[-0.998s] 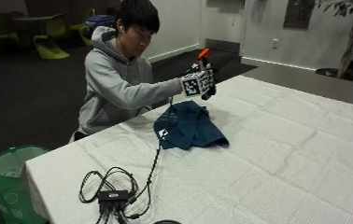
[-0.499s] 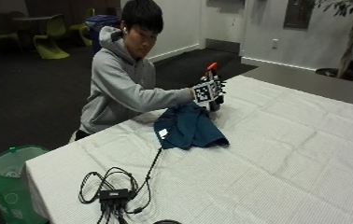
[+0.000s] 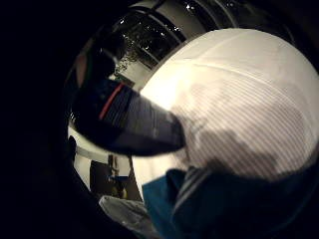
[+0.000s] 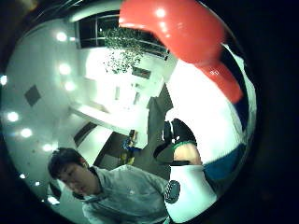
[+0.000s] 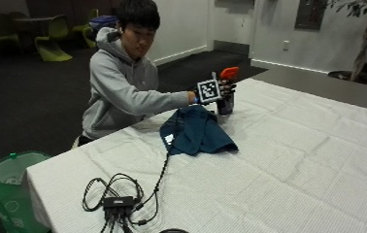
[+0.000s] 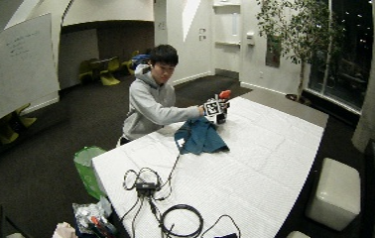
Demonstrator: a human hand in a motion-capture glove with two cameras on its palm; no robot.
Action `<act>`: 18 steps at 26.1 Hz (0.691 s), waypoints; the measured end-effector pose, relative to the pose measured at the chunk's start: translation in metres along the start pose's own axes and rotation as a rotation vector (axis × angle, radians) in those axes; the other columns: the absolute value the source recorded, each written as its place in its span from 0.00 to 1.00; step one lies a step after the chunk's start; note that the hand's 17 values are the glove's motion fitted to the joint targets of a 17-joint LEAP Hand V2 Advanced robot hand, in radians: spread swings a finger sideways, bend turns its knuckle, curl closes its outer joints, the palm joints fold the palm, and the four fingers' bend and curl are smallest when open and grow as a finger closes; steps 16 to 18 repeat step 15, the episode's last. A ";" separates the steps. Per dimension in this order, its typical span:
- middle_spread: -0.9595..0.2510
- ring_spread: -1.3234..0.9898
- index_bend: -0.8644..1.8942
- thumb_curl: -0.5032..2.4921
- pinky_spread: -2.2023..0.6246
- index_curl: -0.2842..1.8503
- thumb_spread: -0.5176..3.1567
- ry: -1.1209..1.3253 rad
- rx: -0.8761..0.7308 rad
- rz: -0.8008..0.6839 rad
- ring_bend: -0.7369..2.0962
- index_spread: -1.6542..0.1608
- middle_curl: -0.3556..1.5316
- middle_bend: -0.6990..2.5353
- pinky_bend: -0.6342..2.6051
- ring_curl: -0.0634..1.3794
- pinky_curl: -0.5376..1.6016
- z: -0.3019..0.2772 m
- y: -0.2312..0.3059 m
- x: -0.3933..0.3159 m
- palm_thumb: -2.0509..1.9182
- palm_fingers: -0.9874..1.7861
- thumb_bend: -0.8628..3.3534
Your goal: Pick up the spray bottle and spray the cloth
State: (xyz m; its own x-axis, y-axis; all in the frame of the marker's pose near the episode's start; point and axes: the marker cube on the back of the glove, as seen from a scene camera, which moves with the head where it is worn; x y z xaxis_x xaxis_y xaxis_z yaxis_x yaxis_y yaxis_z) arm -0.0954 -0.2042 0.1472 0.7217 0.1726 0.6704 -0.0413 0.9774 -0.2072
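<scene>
Just above centre in the outside view, the gloved right hand, fingers curled around the dark spray bottle with the orange-red trigger head, has lowered it onto the white tablecloth beside the crumpled teal cloth, suggesting the spraying is done.

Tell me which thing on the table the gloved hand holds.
The spray bottle with the orange trigger head, upright beside the blue cloth; the right hand grips it. The cloth lies untouched.

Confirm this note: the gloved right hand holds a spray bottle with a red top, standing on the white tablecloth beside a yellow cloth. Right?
One detail is off: the cloth is dark blue-teal, not yellow, as the outside view shows. The rest stands: the right hand grips the red-topped spray bottle on the white tablecloth beside it.
</scene>
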 end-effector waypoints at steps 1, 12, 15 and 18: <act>0.72 0.52 0.35 0.39 0.75 0.33 0.29 -0.004 -0.007 0.003 0.40 0.77 0.41 0.30 0.35 0.34 0.46 -0.007 0.009 -0.004 0.73 0.52 0.19; 0.75 0.55 0.35 0.36 0.82 0.27 0.36 0.352 0.002 -0.095 0.37 0.74 0.39 0.28 0.35 0.28 0.42 -0.054 0.114 -0.015 0.71 0.44 0.20; 0.75 0.55 0.36 0.35 0.83 0.27 0.37 0.403 -0.010 -0.109 0.37 0.73 0.39 0.28 0.34 0.27 0.42 -0.063 0.128 -0.014 0.71 0.43 0.20; 0.75 0.55 0.36 0.35 0.83 0.27 0.37 0.403 -0.010 -0.109 0.37 0.73 0.39 0.28 0.34 0.27 0.42 -0.063 0.128 -0.014 0.71 0.43 0.20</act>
